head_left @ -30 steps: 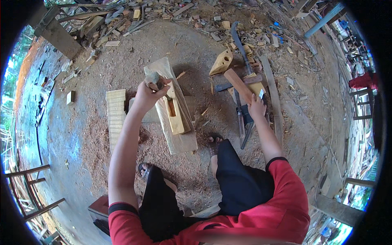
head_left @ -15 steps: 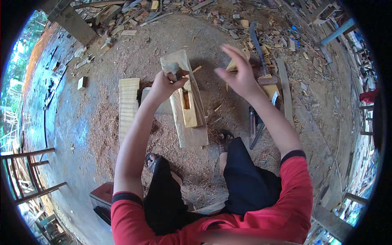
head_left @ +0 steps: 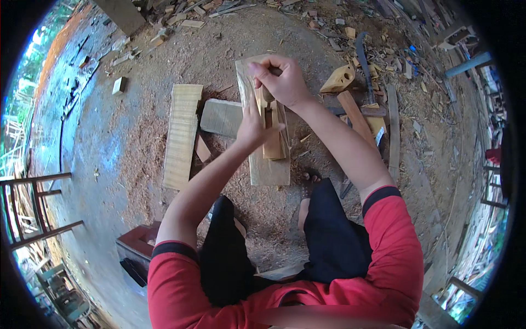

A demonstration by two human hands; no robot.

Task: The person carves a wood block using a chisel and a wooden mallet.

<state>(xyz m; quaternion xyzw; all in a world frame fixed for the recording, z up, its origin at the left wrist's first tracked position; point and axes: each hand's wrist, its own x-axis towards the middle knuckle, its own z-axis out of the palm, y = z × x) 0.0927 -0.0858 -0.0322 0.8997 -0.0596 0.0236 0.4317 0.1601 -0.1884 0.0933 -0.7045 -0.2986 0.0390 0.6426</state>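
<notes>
A pale wooden block with a slot cut in it lies on a longer, flat board on the ground in front of me. My right hand is closed around the top of a chisel, which stands over the slot. Its lower end is in or at the slot; the tip is hidden. Against the block's left side rests my left hand, its fingers stretched forward and together. Its thumb reaches across the block, smeared by motion.
Left of the board lie a short grey-brown plank and a ridged wooden panel. To the right are a carved wooden piece, a reddish strip and a curved blade. Shavings cover the ground; a red-topped box stands at lower left.
My right hand has come down from the air and closed on the chisel. My left hand has let go of what it held and now lies along the block.
</notes>
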